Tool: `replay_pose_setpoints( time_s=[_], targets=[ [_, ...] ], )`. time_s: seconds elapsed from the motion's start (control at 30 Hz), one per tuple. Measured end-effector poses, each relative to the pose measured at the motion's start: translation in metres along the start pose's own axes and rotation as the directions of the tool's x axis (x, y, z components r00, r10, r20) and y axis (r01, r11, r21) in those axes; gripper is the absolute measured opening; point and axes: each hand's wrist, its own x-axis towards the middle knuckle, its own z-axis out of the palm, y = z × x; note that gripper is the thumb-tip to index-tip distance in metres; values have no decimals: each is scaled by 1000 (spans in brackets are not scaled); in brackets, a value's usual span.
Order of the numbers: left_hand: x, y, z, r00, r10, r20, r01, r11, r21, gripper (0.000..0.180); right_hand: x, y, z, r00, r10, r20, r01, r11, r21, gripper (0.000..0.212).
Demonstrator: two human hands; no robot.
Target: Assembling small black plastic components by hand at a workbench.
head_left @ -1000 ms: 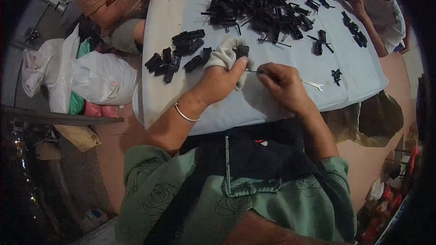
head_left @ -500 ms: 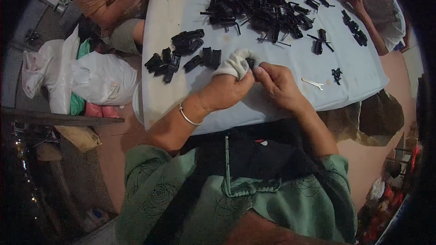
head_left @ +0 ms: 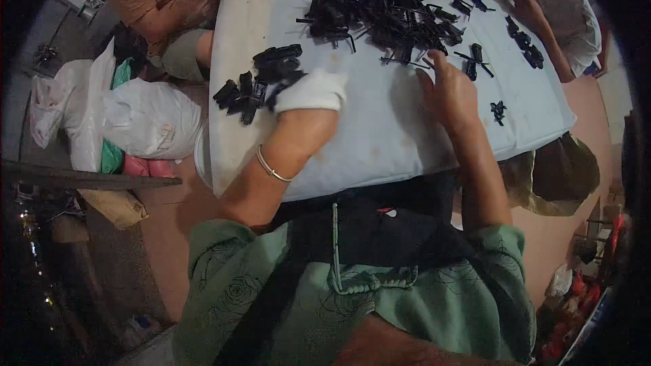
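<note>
My right grip (head_left: 451,91): thumb and forefinger stood parted, hold indiscernible | heap of black parts (head_left: 380,10): lay just beyond, near rod (head_left: 401,62) crosswise | left grip (head_left: 312,98): farther, hold hidden

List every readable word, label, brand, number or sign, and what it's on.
No legible text.
White bag: faint marks, too blurred.
Red-and-white mark on the dark cloth: too small to read.
Black parts: too small to tell if marked.
</note>
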Motion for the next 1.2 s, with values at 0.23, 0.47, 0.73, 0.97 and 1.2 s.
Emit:
replay_pose_setpoints(
  time_s=[0.23,0.47,0.73,0.97,1.2],
  targets=[
    [0,0,0,812,227,-537,-191,974,122,25,-20,-22,-9,979,-154,134,149,988,45,15],
    [7,24,4,951,52,-305,-204,848,-489,29,-36,-47,-12,900,-435,35,403,859,315,5],
    [-3,28,1,995,-12,99,96,374,-922,27,-22,-47,-4,914,-8,406,-387,279,879,24],
    [-4,27,10,996,-19,-91,-64,566,-822,27,-32,-50,-7,927,-149,344,-226,509,830,26],
    [-6,29,8,988,4,-156,-126,605,-786,21,-33,-55,-3,891,-133,435,-365,360,859,27]
  ],
)
